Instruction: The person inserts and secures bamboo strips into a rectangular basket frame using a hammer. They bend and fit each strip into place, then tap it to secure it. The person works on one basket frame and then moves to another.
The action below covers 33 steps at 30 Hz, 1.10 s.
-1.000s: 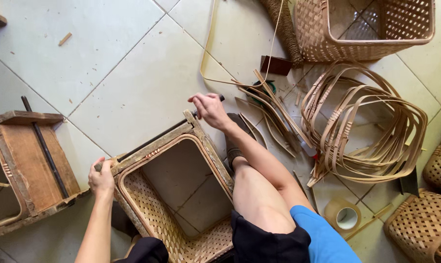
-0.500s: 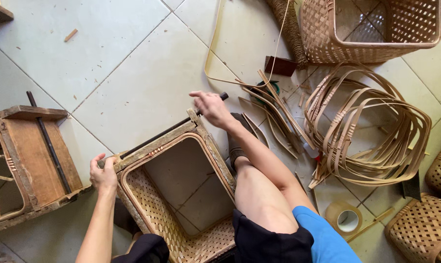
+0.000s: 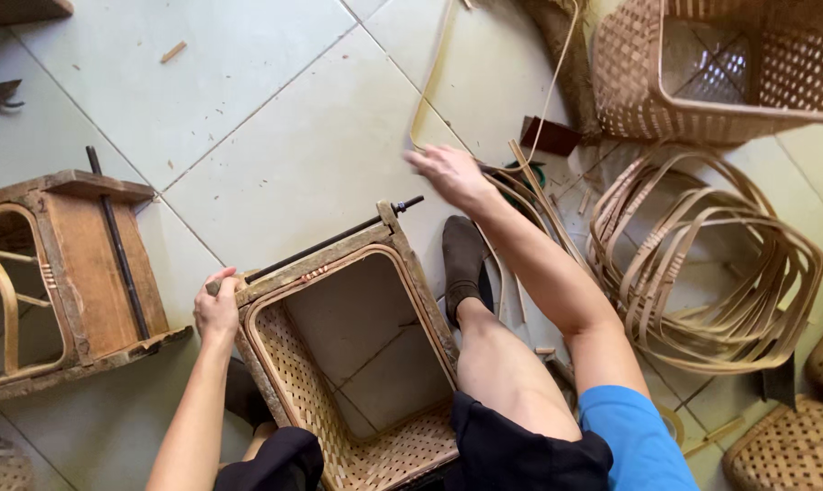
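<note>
Gripping wooden frame [image 3: 339, 250] corner, left hand [image 3: 217, 309], right hand [image 3: 449, 173] open above floor

Ahead of our left hand [image 3: 217, 307] we have bare floor tiles [image 3: 248, 100], open to pass over; the wooden mould [image 3: 61, 273] blocks the far left; our right hand [image 3: 448, 173] hangs over open tile, but cane strips [image 3: 529, 195], a heap of bent hoops [image 3: 711, 264] and a woven basket [image 3: 702, 73] crowd its right side.
</note>
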Each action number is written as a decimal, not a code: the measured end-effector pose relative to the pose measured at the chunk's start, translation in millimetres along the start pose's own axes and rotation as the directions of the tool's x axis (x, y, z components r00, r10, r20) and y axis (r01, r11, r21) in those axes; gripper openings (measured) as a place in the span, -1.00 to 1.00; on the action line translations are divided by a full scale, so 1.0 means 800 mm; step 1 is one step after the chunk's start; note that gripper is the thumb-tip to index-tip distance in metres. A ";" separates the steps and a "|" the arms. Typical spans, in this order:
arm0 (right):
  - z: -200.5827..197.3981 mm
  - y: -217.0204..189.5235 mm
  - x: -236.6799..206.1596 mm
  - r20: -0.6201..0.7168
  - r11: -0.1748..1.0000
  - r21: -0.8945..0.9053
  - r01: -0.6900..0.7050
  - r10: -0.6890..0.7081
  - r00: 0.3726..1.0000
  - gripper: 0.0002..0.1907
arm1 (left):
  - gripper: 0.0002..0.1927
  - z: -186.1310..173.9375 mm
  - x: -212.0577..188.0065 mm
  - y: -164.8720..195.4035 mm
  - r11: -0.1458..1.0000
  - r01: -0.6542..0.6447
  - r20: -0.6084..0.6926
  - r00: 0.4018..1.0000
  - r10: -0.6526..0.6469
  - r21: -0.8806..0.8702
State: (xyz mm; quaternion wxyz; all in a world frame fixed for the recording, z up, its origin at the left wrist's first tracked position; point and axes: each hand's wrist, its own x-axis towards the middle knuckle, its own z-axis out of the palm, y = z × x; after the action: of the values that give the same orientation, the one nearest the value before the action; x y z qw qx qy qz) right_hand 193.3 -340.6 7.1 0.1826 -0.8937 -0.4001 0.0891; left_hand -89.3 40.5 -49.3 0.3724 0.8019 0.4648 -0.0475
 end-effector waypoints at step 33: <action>-0.011 -0.152 0.080 0.137 0.697 0.461 0.549 -0.667 0.732 -0.51 | -0.59 0.011 0.015 0.010 0.999 -0.032 0.002 0.999 0.032 -0.003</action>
State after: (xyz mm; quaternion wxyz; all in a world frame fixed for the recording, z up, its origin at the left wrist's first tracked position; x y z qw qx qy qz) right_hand 155.1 -220.3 62.7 0.3143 -0.6292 -0.6719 0.2322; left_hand -74.0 40.8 -56.3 0.3747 0.8087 0.4515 -0.0418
